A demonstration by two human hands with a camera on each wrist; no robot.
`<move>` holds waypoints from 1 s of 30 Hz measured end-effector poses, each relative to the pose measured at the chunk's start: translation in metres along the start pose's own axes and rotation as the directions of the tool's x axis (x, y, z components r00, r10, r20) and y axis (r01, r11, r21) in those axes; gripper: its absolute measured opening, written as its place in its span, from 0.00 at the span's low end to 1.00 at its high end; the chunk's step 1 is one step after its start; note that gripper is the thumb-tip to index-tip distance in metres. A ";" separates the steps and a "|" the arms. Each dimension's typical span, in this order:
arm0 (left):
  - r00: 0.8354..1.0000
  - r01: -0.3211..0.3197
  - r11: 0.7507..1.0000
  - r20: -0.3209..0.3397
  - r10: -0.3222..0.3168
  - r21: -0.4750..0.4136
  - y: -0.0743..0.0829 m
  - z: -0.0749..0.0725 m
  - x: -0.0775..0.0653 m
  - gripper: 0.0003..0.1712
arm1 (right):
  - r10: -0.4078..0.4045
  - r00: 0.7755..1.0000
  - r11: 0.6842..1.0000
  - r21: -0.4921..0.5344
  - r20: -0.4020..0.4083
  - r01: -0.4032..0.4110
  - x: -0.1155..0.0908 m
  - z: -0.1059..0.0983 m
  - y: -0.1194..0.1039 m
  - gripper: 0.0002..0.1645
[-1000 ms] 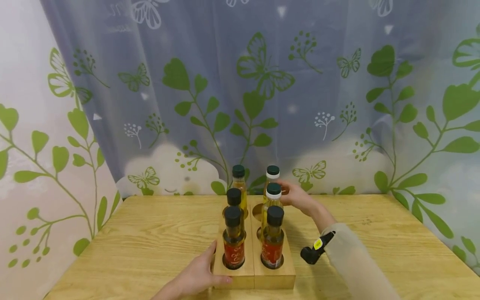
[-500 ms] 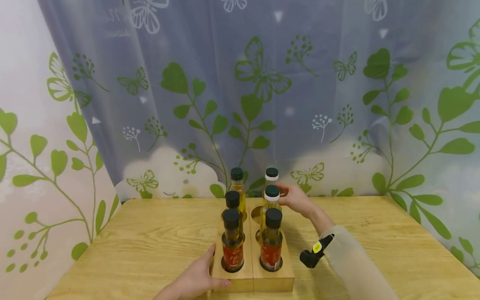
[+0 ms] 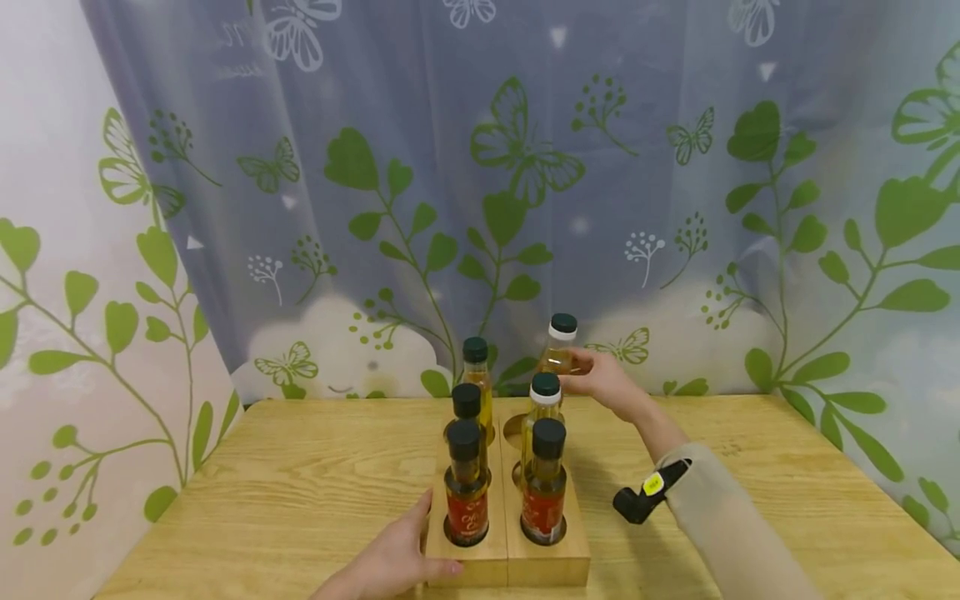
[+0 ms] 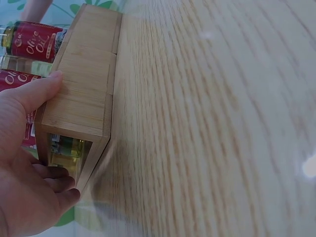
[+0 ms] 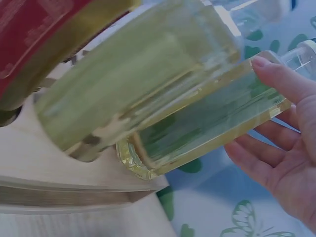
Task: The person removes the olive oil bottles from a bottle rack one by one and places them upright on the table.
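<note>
Round from nine o'clock to three, pale and blue curtains printed with leaves and butterflies backed a wood-grain table, its near edge cut off. At the eight o'clock of the wooden rack, the left hand gripped the near corner, thumb on the front, fingers bent round the side and out of the head camera's sight. Three dark-capped bottles filled the left row, the nearest, red-labelled, partly covering the others. Two more, the nearer red-labelled, the farther white-collared, stood in the right row. Toward one o'clock, the right hand pinched a tilted green-capped bottle, thumb opposite fingers; whether its base touched the rack could not be told. Toward four o'clock, a beige sleeve ran out of view.
</note>
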State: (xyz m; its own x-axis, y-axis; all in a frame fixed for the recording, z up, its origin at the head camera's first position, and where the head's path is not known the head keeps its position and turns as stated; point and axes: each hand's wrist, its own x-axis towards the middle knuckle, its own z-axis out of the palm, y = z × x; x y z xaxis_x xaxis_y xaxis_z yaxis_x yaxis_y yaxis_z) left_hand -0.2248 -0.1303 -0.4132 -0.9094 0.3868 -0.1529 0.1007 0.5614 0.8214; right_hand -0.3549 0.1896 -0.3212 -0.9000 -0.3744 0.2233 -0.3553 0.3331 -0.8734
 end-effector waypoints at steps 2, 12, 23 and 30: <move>1.000 -0.004 1.000 0.002 0.004 -0.003 0.000 0.000 0.000 0.66 | 0.009 1.000 1.000 -0.003 -0.011 -0.009 -0.002 -0.006 -0.003 0.39; 1.000 -0.006 1.000 -0.001 0.006 0.010 0.000 0.000 0.001 0.66 | 0.002 0.999 0.999 -0.048 -0.047 -0.004 -0.019 -0.044 -0.008 0.36; 1.000 0.024 0.999 -0.007 -0.024 0.022 0.000 0.001 0.001 0.66 | 0.015 0.999 0.997 -0.073 -0.037 -0.018 -0.051 -0.078 0.018 0.36; 1.000 0.026 0.999 -0.001 -0.026 0.034 0.001 0.000 0.002 0.66 | 0.068 0.996 0.989 -0.129 -0.064 -0.076 -0.076 -0.097 0.033 0.39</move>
State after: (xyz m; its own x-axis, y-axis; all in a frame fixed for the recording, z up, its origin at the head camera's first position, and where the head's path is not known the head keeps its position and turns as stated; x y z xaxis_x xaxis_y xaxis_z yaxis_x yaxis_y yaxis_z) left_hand -0.2265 -0.1287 -0.4129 -0.9119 0.3716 -0.1740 0.0905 0.5958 0.7980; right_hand -0.3223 0.3130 -0.3251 -0.9363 -0.2948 0.1906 -0.3157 0.4697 -0.8245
